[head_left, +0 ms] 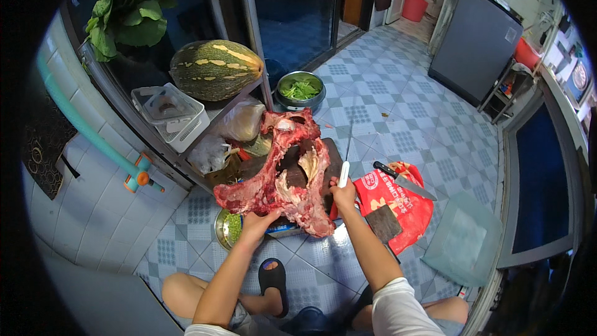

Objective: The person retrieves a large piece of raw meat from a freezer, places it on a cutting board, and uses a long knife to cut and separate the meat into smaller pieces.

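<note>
A large raw meaty bone point(275, 168) with red flesh and pale fat lies over a dark cutting board point(332, 149). At its near edge my left hand point(258, 227) grips the meat, the thumb on top. My right hand point(343, 195) is closed on the white handle of a long thin knife point(344, 173), the blade pointing away to the right of the bone. To the right, a black-handled kitchen knife point(406, 181) rests on a red plastic bag point(415, 217). A dark square slab point(384, 224) lies on the same bag's near left part.
Steel bowls hold leafy greens point(301, 89) behind and chopped green pieces point(232, 228) near my left hand. A metal rack point(261, 46) at left carries a large squash point(217, 70) and a white plastic basket point(186, 126). A translucent plastic bin point(466, 238) stands right.
</note>
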Demonstrator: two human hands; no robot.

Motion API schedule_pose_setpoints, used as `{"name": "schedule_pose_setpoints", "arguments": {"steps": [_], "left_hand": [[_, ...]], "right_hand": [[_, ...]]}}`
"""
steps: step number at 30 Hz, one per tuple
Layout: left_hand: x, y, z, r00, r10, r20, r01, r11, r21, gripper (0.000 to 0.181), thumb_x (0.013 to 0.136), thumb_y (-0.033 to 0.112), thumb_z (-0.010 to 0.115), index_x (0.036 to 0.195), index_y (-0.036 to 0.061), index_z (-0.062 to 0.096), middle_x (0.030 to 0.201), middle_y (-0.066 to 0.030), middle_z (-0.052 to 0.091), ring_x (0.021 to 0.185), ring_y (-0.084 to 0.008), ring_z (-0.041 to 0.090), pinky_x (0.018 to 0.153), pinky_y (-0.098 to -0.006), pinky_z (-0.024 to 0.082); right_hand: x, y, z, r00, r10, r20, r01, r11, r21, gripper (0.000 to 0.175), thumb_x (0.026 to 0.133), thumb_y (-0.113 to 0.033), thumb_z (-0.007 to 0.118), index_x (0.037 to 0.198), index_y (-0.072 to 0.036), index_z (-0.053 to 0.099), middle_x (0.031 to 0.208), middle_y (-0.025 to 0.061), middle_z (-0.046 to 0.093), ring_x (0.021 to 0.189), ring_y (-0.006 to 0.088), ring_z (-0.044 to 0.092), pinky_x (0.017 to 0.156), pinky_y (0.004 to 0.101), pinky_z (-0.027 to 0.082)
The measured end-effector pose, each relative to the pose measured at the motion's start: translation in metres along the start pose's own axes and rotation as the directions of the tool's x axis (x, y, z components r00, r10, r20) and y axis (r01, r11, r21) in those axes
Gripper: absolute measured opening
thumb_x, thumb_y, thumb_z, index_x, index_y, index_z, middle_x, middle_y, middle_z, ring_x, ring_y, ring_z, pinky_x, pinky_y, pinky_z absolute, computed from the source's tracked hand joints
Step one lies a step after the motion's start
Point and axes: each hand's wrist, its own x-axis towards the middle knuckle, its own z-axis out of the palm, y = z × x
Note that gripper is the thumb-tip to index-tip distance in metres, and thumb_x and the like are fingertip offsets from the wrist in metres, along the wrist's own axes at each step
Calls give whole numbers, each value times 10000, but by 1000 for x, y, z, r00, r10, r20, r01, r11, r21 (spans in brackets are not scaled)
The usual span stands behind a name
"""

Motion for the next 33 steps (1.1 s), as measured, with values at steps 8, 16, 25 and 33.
{"name": "schedule_pose_setpoints", "arguments": {"steps": [8,16,25,33], "left_hand": [[35,-30,22,932,4,-361,-153,910,-386,431,771,114,714,1146,-21,550,1124,-82,588,1010,-173,559,902,-294,437],[38,-30,0,985,-150,-87,77,827,-557,430,784,111,705,1163,-13,545,1160,-91,578,1034,-180,562,930,-297,430],[20,4,-8,994,-110,-26,80,846,-526,389,807,68,641,1170,-13,524,1130,-102,585,1019,-206,571,936,-347,450],[35,-6,-14,998,-66,23,65,754,-653,349,796,33,606,1133,-25,535,1097,-123,599,1003,-236,580,926,-385,452]], "right_hand": [[19,-9,-12,765,243,596,-477,836,272,363,581,147,524,904,-13,489,853,51,514,793,209,568,667,312,488],[24,-3,-23,646,229,728,-657,653,378,343,533,160,471,781,-75,438,786,33,442,738,214,524,691,312,475],[-31,-28,-41,750,125,650,-568,626,535,297,529,125,478,732,-87,429,942,140,561,934,301,555,875,385,446],[-66,-94,-27,894,103,437,-256,917,305,352,604,123,630,675,-122,387,709,-38,386,659,88,409,605,229,353]]}}
